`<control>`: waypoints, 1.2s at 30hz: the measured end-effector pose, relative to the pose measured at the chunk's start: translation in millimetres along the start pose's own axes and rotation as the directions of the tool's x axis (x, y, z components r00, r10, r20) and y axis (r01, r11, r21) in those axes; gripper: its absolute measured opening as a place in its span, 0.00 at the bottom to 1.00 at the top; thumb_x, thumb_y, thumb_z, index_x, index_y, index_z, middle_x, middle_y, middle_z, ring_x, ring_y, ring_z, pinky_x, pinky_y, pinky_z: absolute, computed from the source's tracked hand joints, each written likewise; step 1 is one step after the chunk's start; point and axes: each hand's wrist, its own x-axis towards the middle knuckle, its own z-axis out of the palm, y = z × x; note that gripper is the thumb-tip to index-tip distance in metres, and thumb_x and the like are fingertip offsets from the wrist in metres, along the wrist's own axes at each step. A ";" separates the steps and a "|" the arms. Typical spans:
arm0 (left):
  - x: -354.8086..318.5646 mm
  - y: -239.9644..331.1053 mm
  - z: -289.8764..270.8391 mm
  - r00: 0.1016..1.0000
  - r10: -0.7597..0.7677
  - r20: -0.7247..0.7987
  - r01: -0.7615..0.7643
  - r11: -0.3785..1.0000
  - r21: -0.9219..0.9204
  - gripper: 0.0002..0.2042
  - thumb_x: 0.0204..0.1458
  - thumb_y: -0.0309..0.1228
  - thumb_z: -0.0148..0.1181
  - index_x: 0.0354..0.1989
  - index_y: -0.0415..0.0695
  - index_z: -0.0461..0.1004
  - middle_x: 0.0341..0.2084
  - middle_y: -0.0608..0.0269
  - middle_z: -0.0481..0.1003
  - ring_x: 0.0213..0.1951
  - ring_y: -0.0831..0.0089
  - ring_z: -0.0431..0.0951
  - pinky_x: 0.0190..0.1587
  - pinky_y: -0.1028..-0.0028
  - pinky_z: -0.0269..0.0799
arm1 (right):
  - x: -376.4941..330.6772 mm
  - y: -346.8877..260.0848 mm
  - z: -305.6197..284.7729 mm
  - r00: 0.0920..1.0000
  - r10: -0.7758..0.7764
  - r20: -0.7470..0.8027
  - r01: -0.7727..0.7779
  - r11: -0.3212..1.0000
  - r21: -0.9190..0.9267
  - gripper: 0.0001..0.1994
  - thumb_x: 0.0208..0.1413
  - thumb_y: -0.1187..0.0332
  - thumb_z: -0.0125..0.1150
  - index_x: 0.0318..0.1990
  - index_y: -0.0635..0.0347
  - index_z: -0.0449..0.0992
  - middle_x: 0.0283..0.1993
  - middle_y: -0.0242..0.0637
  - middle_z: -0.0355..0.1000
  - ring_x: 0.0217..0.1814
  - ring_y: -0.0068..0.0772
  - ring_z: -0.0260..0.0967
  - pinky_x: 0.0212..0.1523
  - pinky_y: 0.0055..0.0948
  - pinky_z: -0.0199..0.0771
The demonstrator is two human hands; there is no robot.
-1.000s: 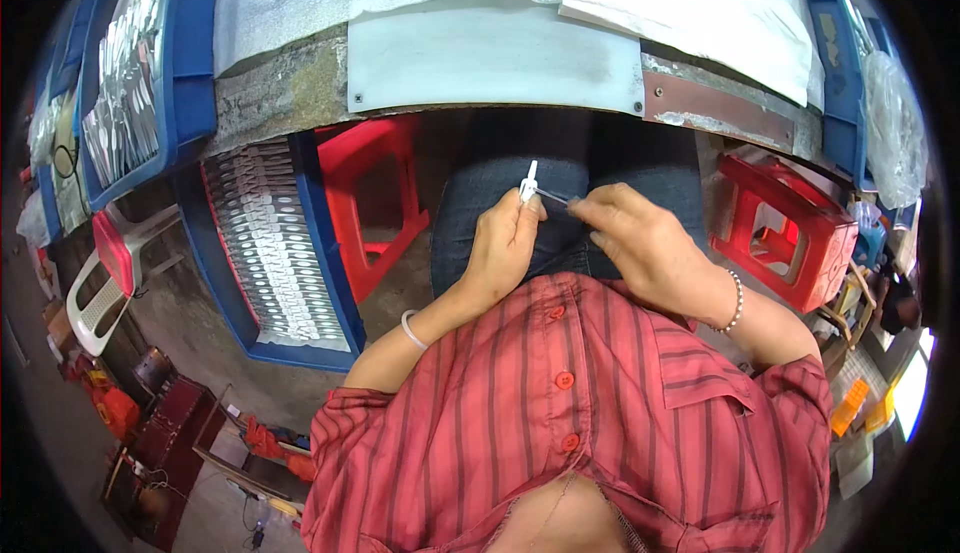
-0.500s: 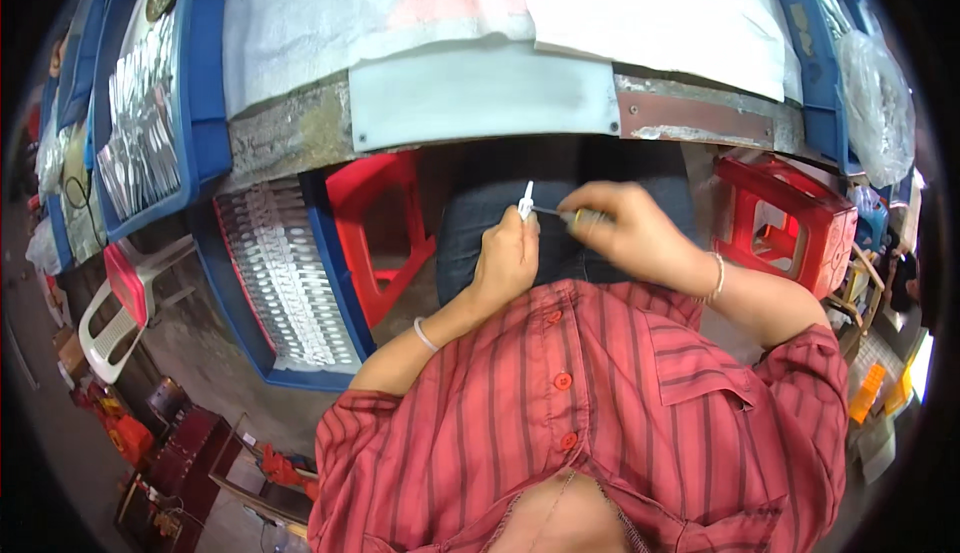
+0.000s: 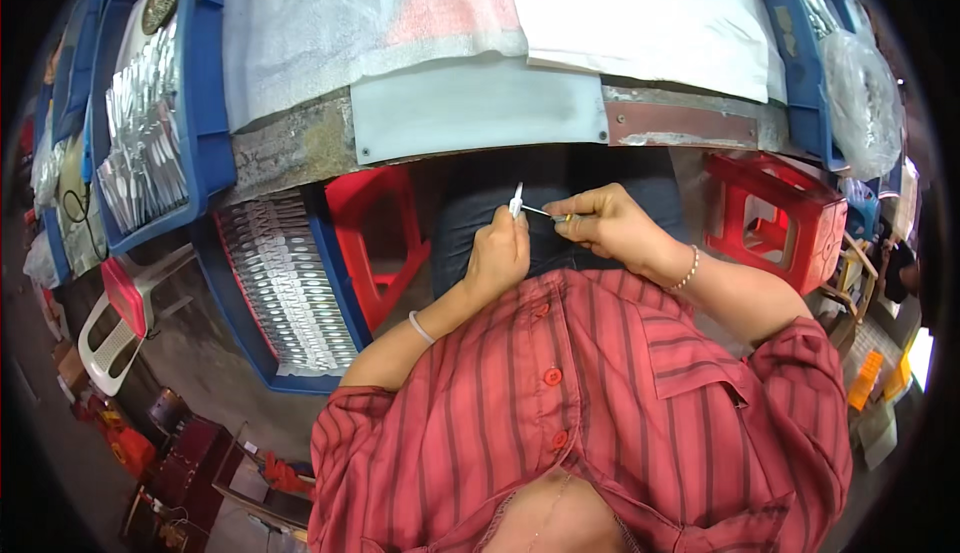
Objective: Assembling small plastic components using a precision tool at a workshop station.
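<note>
My left hand (image 3: 499, 251) is closed around a small, slim white piece (image 3: 516, 200), whose narrow tip points up past the fingers. Its lower part is hidden in the grip. My right hand (image 3: 612, 221) pinches the handle of a small screwdriver (image 3: 541, 212), dark with a bit of yellow. The thin metal shaft reaches leftward, and its end meets the side of the white piece. Both hands are above my lap, just in front of the table edge.
A pale plate (image 3: 480, 108) covers the bench edge, with white cloth (image 3: 640, 23) behind. A blue crate (image 3: 208, 83) holds shiny slim pieces; a lower blue crate (image 3: 345, 283) holds rows of silver pieces. Red stools (image 3: 395, 253) flank my legs. A clear plastic bag (image 3: 862, 103) hangs at right.
The screwdriver handle, blurred before, is sharper, and my right fingers have drawn together around it. Both hands sit slightly further left in the picture, as the whole view has shifted a little.
</note>
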 end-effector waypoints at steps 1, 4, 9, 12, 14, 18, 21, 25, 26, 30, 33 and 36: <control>-0.4 1.1 0.3 1.000 0.014 -0.010 -0.014 1.000 0.005 0.07 0.58 0.25 0.49 0.29 0.34 0.64 0.16 0.43 0.71 0.22 0.46 0.75 0.21 0.57 0.66 | 0.5 -14.8 -5.5 0.948 0.307 0.081 -0.317 0.933 0.170 0.16 0.51 0.74 0.59 0.47 0.70 0.75 0.33 0.44 0.78 0.31 0.31 0.74 0.33 0.30 0.72; -0.1 7.5 -0.6 0.994 0.085 -0.072 -0.091 0.992 -0.088 0.07 0.59 0.26 0.46 0.30 0.36 0.68 0.16 0.52 0.71 0.17 0.56 0.74 0.21 0.65 0.66 | -6.3 -16.2 -4.6 0.987 -0.134 0.094 0.157 0.936 -0.315 0.17 0.52 0.74 0.58 0.50 0.66 0.73 0.29 0.43 0.72 0.28 0.40 0.71 0.33 0.35 0.72; -12.3 22.7 -8.1 0.966 -0.234 0.111 0.259 0.889 -0.378 0.11 0.63 0.33 0.45 0.30 0.41 0.67 0.14 0.73 0.62 0.16 0.87 0.59 0.16 0.81 0.53 | -38.5 -50.5 -7.9 0.939 -0.227 0.256 0.342 0.681 -0.648 0.21 0.51 0.77 0.57 0.55 0.63 0.69 0.41 0.48 0.67 0.36 0.51 0.70 0.36 0.40 0.74; -11.1 21.3 -6.7 0.953 -0.268 0.143 0.304 0.845 -0.439 0.12 0.64 0.34 0.45 0.30 0.42 0.67 0.14 0.75 0.60 0.15 0.87 0.57 0.16 0.82 0.52 | -38.1 -51.0 -6.8 0.939 -0.243 0.243 0.343 0.708 -0.617 0.20 0.51 0.78 0.56 0.54 0.64 0.69 0.41 0.49 0.67 0.36 0.50 0.70 0.35 0.39 0.74; -10.2 23.5 -8.2 0.953 -0.270 0.134 0.302 0.859 -0.413 0.12 0.64 0.34 0.45 0.30 0.42 0.67 0.14 0.75 0.61 0.15 0.87 0.57 0.16 0.82 0.52 | -36.1 -46.0 -3.9 0.934 -0.261 0.243 0.357 0.703 -0.615 0.19 0.51 0.78 0.56 0.54 0.64 0.70 0.41 0.49 0.67 0.36 0.50 0.70 0.35 0.39 0.74; -10.5 21.6 -6.8 0.952 -0.270 0.144 0.305 0.864 -0.400 0.12 0.64 0.34 0.45 0.30 0.42 0.67 0.14 0.75 0.60 0.15 0.87 0.57 0.16 0.82 0.52 | -33.7 -41.5 -2.2 0.941 -0.240 0.238 0.337 0.718 -0.608 0.19 0.51 0.79 0.55 0.53 0.65 0.70 0.40 0.49 0.67 0.37 0.50 0.70 0.35 0.38 0.74; -9.8 22.3 -6.3 0.952 -0.275 0.137 0.307 0.866 -0.395 0.12 0.64 0.34 0.45 0.30 0.41 0.68 0.14 0.74 0.62 0.15 0.87 0.59 0.16 0.82 0.53 | -26.7 -27.8 -3.4 0.929 -0.322 0.183 0.370 0.782 -0.502 0.19 0.51 0.78 0.55 0.52 0.65 0.71 0.36 0.49 0.69 0.33 0.48 0.70 0.30 0.37 0.73; -7.4 25.6 -7.1 0.988 -0.153 0.027 0.155 0.957 -0.246 0.11 0.62 0.30 0.46 0.29 0.37 0.68 0.15 0.58 0.67 0.19 0.67 0.68 0.20 0.69 0.62 | -7.8 -39.8 -15.0 0.855 0.487 0.179 -0.518 0.783 0.344 0.17 0.53 0.73 0.54 0.51 0.67 0.72 0.31 0.49 0.71 0.22 0.35 0.69 0.16 0.31 0.64; -6.0 27.1 -7.6 0.994 -0.108 -0.001 0.106 0.976 -0.189 0.10 0.61 0.28 0.46 0.29 0.35 0.68 0.17 0.47 0.71 0.22 0.52 0.75 0.24 0.62 0.66 | -8.4 -39.5 -11.5 0.854 0.490 0.178 -0.520 0.782 0.344 0.17 0.53 0.73 0.54 0.51 0.67 0.72 0.31 0.49 0.71 0.22 0.35 0.69 0.16 0.31 0.64; -6.6 19.4 -0.7 0.996 -0.075 -0.052 0.068 0.990 -0.127 0.09 0.61 0.28 0.45 0.30 0.37 0.68 0.18 0.49 0.71 0.20 0.55 0.74 0.23 0.63 0.66 | -17.3 -31.3 10.3 0.900 -0.251 0.357 0.423 0.300 -0.855 0.17 0.49 0.71 0.59 0.48 0.67 0.74 0.27 0.47 0.73 0.21 0.36 0.69 0.20 0.35 0.68; -8.0 17.4 0.3 0.993 -0.078 -0.084 0.078 0.997 0.002 0.09 0.60 0.26 0.44 0.30 0.36 0.67 0.19 0.45 0.72 0.24 0.45 0.75 0.25 0.59 0.67 | -2.2 -19.5 4.2 0.995 -0.071 0.064 0.088 0.944 -0.318 0.14 0.48 0.71 0.61 0.42 0.69 0.77 0.26 0.48 0.75 0.26 0.48 0.74 0.28 0.35 0.72; -3.6 13.5 3.9 0.998 -0.004 -0.062 0.004 1.000 -0.004 0.08 0.59 0.26 0.48 0.30 0.34 0.64 0.16 0.39 0.70 0.23 0.41 0.73 0.22 0.53 0.65 | 2.4 -10.3 -3.4 0.996 -0.029 0.090 0.045 0.982 -0.182 0.15 0.47 0.71 0.60 0.44 0.67 0.78 0.29 0.49 0.76 0.25 0.45 0.74 0.28 0.35 0.72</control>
